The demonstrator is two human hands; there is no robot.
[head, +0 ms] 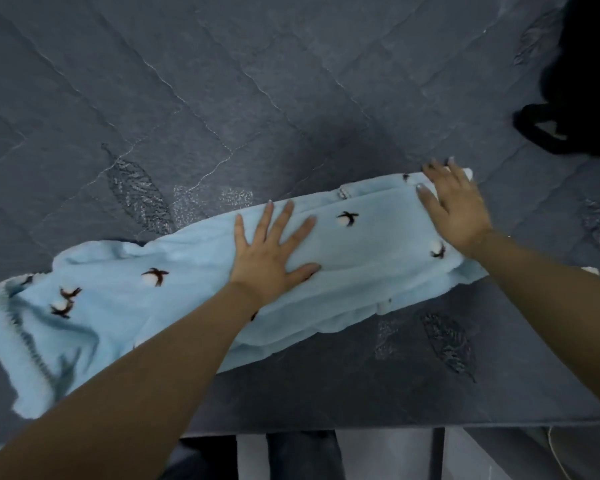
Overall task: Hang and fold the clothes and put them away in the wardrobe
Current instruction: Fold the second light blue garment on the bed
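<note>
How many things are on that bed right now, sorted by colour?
Light blue: 1, the fleece garment with small brown-and-white motifs, pressed flat by the left hand and right hand.
Black: 1, a dark item at the far right edge.
Dark grey: 1, the quilted bedcover beneath.
Total: 3

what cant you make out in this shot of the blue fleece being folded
- Head view: the black item at the top right is cut off by the frame edge and too dark to identify.
- Head view: the near left end of the light blue fleece garment is covered by the left forearm.
- Head view: the fabric under the flat left hand and right hand is hidden.
- No wardrobe is in view.
</note>
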